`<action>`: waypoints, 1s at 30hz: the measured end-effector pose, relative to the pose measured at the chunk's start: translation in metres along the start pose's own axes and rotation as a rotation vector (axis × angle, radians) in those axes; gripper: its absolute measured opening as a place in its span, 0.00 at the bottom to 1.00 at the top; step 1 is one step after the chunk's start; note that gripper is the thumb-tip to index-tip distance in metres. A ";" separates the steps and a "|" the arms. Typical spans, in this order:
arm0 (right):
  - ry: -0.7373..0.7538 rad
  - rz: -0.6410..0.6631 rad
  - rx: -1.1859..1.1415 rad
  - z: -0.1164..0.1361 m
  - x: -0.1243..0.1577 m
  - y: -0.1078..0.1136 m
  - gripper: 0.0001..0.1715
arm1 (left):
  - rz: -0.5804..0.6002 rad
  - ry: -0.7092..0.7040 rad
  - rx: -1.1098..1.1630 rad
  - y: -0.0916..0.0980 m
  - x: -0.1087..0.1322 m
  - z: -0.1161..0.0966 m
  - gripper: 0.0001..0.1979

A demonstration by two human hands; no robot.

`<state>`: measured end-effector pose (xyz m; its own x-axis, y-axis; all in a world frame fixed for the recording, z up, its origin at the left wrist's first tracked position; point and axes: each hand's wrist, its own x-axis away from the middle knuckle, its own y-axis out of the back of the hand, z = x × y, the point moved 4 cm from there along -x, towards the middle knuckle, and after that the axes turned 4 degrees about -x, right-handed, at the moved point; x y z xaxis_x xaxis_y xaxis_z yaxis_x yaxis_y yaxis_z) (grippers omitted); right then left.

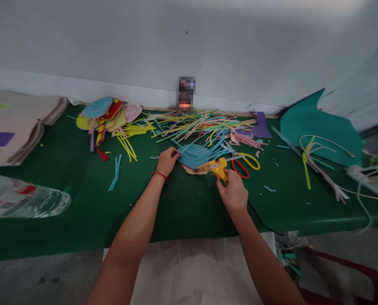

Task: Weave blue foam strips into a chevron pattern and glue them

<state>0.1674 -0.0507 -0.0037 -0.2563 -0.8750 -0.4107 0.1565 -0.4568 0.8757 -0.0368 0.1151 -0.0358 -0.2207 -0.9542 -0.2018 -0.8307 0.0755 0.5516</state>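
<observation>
In front of me lies a flat piece covered with blue strips (193, 155) set side by side; a paler layer shows along its lower edge. My left hand (169, 162), with a red cord at the wrist, is closed in a pinch at the left edge of this piece. Wrapped in my right hand (235, 192) is a yellow glue gun (219, 167), its nozzle pointing left over the lower right of the blue strips. Just right of the gun lie scissors (257, 163) with one red and one yellow handle.
Loose coloured strips (189, 125) pile up behind the blue piece. Finished-looking coloured paddle shapes (98, 107) lie back left. A plastic bottle (49, 201) and cardboard-like stacks (14, 127) are on the left; a teal sheet (315, 127) and white cable (365, 207) are on the right.
</observation>
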 end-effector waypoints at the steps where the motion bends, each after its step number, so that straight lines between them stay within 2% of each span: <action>1: -0.001 0.001 0.002 -0.001 0.000 0.001 0.17 | 0.000 -0.001 -0.002 0.000 0.000 0.000 0.02; 10: 0.005 -0.013 -0.005 -0.011 0.004 0.003 0.17 | -0.001 -0.005 -0.010 -0.001 -0.001 0.002 0.02; 24: -0.028 -0.008 -0.055 -0.014 0.005 0.006 0.17 | 0.004 -0.003 -0.012 -0.001 0.000 0.001 0.02; 27: -0.104 -0.016 -0.124 -0.022 0.000 0.009 0.19 | 0.001 0.003 -0.027 -0.001 0.000 0.001 0.02; 30: -0.292 -0.017 -0.237 -0.051 -0.009 0.013 0.25 | -0.001 0.005 -0.051 -0.001 0.000 0.001 0.02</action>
<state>0.2200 -0.0571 -0.0016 -0.5170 -0.7999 -0.3047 0.3578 -0.5253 0.7720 -0.0362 0.1152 -0.0368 -0.2170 -0.9558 -0.1986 -0.8036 0.0593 0.5922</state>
